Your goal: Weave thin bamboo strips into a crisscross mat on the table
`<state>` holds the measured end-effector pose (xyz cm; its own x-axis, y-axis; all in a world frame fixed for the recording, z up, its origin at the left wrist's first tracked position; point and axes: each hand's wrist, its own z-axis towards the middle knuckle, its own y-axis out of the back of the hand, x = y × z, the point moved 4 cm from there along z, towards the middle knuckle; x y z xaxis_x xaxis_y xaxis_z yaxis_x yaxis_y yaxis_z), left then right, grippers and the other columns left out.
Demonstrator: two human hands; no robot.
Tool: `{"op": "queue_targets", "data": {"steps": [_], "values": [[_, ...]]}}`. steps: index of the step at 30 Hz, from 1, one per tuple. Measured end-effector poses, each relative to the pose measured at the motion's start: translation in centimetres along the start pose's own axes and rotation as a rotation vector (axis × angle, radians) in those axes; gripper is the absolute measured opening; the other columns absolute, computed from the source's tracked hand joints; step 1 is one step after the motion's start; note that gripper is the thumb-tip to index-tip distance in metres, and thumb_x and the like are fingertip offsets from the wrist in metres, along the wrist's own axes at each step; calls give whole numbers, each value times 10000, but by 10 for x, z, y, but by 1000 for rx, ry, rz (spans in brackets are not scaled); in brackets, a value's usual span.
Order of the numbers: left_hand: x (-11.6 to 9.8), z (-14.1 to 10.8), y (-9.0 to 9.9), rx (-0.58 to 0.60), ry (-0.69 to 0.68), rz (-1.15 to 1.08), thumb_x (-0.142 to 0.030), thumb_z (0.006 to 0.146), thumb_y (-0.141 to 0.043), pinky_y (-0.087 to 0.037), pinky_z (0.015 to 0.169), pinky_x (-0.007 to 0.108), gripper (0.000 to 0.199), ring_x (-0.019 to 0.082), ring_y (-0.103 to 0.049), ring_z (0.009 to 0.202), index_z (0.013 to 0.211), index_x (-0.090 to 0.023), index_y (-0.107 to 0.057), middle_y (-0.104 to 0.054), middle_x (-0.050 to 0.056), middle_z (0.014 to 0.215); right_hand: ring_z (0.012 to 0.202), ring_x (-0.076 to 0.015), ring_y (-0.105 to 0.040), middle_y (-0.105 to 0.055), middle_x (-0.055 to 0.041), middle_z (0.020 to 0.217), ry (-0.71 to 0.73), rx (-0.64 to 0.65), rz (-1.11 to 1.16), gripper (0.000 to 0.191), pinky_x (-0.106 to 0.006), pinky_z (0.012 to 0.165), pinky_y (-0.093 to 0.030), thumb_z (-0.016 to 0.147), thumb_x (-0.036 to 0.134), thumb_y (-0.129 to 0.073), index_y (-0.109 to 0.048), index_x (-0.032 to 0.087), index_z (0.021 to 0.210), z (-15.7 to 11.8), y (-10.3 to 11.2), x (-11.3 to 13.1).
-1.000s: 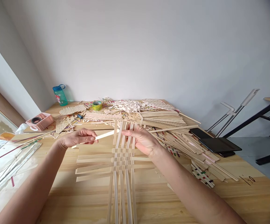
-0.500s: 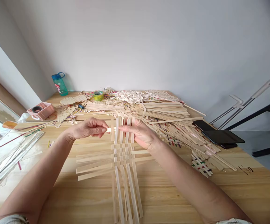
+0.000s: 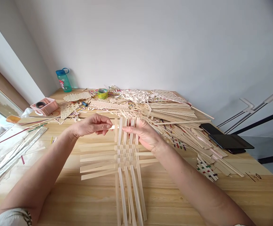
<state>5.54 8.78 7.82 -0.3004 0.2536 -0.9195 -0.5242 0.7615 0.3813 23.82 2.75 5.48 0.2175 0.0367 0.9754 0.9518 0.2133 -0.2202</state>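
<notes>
So, in the head view, your left hand (image 3: pixel 91 125) is closed in a pinch on a pale strip (image 3: pixel 114 126), and the strip's free end points toward your right hand (image 3: pixel 143 135). That right hand is open, its fingers spread over the upper ends of the lengthwise strips (image 3: pixel 120 135). Whether the pale strip touches your right fingers is too close to tell.

Just below both hands, a flat woven block (image 3: pixel 125 153) lies on the surface (image 3: pixel 174 201). This is the finished part so far: several crosswise strips run over and under the lengthwise ones in a tight lattice. Below the block, the lengthwise strips run loose toward you, while crosswise ends (image 3: pixel 96 160) stick out under your left hand and, more briefly, under your right.

Left undone are the pale strip, which is not yet interlaced, and the open upper ends beneath your right hand. Beyond your right hand lies a heap of loose strips (image 3: pixel 171 114), and further right sits a small woven piece with coloured strips (image 3: pixel 206 169). Past your left hand is a pink tray (image 3: pixel 44 106).
</notes>
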Motion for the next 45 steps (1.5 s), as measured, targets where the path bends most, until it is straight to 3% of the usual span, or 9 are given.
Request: {"op": "queue_targets", "data": {"steps": [12, 20, 24, 29, 34, 37, 45], "values": [[15, 2, -12, 57, -88, -305, -437, 849, -717, -356, 522, 198, 298, 86, -470, 558, 894, -144, -682, -561, -15, 621, 677, -117, -590, -693, 9, 724, -114, 61, 145, 244, -254, 672, -474, 606, 313, -883, -742, 180, 754, 2, 1, -10], [27, 8, -15, 105, -131, -381, -412, 870, -708, -345, 529, 190, 265, 77, -463, 552, 901, -150, -678, -550, -29, 597, 616, -104, -582, -676, 26, 674, -148, 68, 184, 255, -238, 627, -485, 584, 302, -898, -709, 186, 712, 3, 1, -12], [26, 8, -17, 141, -128, -319, -443, 855, -716, -389, 546, 194, 303, 82, -493, 566, 903, -146, -684, -567, -21, 618, 630, -105, -593, -688, 20, 710, -175, 84, 171, 270, -243, 634, -482, 600, 308, -894, -720, 179, 760, 3, -1, -19], [12, 5, -13, 172, -76, -49, -453, 873, -678, -409, 534, 199, 335, 86, -494, 552, 916, -122, -697, -602, 9, 654, 688, -127, -624, -700, 13, 749, -171, 75, 155, 301, -270, 686, -498, 602, 318, -892, -731, 180, 816, 4, -1, -21], [-5, -1, -9, 97, -43, 189, -361, 922, -594, -342, 473, 165, 283, 65, -420, 510, 796, -124, -686, -569, -5, 612, 639, -92, -588, -673, 39, 699, -111, -12, 100, 238, -246, 677, -473, 610, 283, -880, -714, 180, 745, 5, 4, -17], [-7, -2, -10, 71, -24, 232, -336, 925, -574, -330, 469, 157, 271, 63, -412, 511, 792, -128, -685, -560, -9, 609, 627, -89, -577, -649, 49, 664, -96, -47, 75, 224, -242, 665, -466, 617, 277, -874, -681, 182, 682, 4, 6, -15], [5, 1, -6, 121, -2, 161, -352, 912, -589, -361, 481, 161, 252, 70, -435, 512, 868, -132, -702, -565, -8, 602, 700, -129, -646, -711, 11, 739, -212, 28, 170, 229, -278, 715, -522, 610, 273, -869, -729, 183, 767, 3, 3, -20]]}}
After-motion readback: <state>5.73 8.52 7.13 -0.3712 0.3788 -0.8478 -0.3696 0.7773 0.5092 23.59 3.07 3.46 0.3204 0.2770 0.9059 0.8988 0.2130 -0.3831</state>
